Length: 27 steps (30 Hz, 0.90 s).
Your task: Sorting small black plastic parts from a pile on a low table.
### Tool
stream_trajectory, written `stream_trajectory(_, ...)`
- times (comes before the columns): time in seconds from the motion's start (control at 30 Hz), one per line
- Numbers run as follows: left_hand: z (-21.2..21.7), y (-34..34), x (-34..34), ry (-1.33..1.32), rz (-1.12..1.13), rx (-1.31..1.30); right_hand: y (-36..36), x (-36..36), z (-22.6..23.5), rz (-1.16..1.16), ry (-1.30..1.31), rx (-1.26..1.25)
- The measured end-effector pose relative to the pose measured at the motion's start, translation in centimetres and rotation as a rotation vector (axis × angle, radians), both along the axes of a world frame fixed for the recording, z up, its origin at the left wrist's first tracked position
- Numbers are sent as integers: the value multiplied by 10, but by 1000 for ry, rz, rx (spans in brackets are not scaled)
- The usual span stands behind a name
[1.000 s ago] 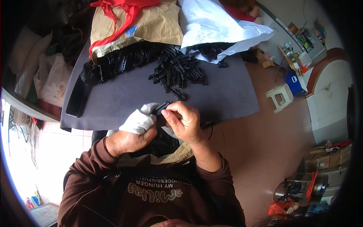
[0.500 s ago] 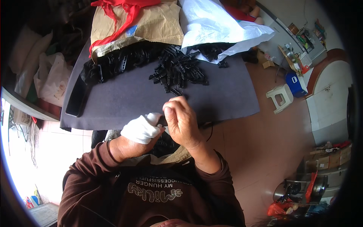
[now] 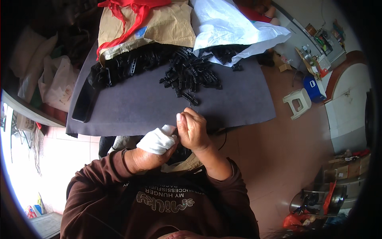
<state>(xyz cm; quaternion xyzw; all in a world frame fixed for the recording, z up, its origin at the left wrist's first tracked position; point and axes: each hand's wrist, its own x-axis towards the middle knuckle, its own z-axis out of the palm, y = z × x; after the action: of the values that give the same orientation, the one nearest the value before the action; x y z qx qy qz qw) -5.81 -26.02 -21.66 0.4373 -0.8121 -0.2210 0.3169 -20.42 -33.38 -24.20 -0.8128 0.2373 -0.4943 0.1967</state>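
Just past the near edge of the table, my two hands meet in front of my body. White cloth, perhaps a glove, covers much of my left hand [image 3: 156, 144], whose fingers are curled closed. My right hand [image 3: 192, 128] is closed beside it, thumb pressed against the bent fingers. A small dark bit shows between the hands, too hidden to name. Beyond them on the grey tabletop [image 3: 131, 107] lies a loose pile of black plastic pieces [image 3: 189, 73], with one piece [image 3: 190, 98] at its near end, close to my right hand.
A brown sack [image 3: 159, 24] with red cloth [image 3: 139, 16] and a white sack [image 3: 227, 28] spill more black pieces at the back. A black phone [image 3: 82, 105] lies at the table's left. On the floor to the right stand a pale stool [image 3: 297, 102] and a blue box [image 3: 314, 88].
Both hands have shifted slightly to the right and toward me, and are closer together. The dark bit between them shows less. The whole view has moved a little.
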Motion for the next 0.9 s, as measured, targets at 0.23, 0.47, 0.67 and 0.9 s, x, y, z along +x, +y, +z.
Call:
stream_trajectory(0.23,20,-18,27,116,-8,110,-13,-10,18,333,-151,365)
stream_trajectory(0.47,60,-83,70,-498,-36,234,-9,-10,13,235,270,263)
stream_trajectory(0.67,7,-172,62,-217,85,-457,-10,-8,25,-81,335,74)
stream_trajectory(0.9,-5,-159,65,-167,51,-227,-34,-26,9,-338,425,-2)
